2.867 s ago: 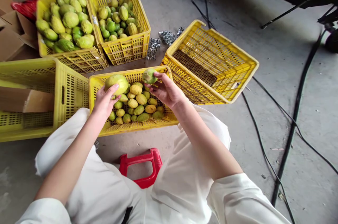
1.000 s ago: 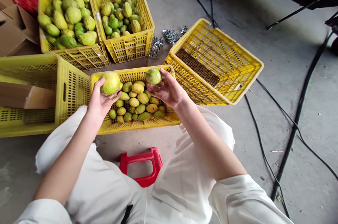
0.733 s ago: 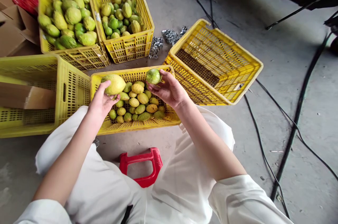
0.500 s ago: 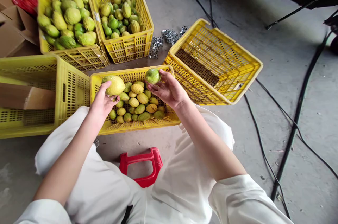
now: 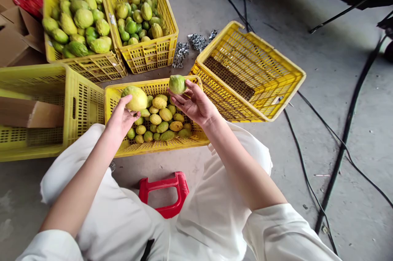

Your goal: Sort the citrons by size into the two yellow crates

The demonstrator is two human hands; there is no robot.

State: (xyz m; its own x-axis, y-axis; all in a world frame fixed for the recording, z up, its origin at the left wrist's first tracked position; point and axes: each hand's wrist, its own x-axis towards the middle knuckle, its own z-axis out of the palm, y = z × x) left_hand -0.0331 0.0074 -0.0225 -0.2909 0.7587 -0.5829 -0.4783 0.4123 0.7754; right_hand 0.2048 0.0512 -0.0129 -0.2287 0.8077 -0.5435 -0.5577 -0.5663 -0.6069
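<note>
Large yellow fruit [image 5: 135, 98], gripped by the left hand [image 5: 119, 119], and small green fruit [image 5: 177, 84], grasped by the right hand [image 5: 195, 106], are lifted over the front crate [image 5: 159, 149], neither set down; many loose fruits [image 5: 166, 114] lie inside it.

Grey concrete floor [image 5: 331, 68] (flecked with debris) — black cable [image 5: 341, 146] right, cardboard [image 5: 12, 44] left.

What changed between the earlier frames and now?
The right hand has turned its small green fruit, now slightly higher in view; the left hand has turned its larger yellow-green fruit. Neither was let go. The crate of small fruit below looks unchanged.
</note>
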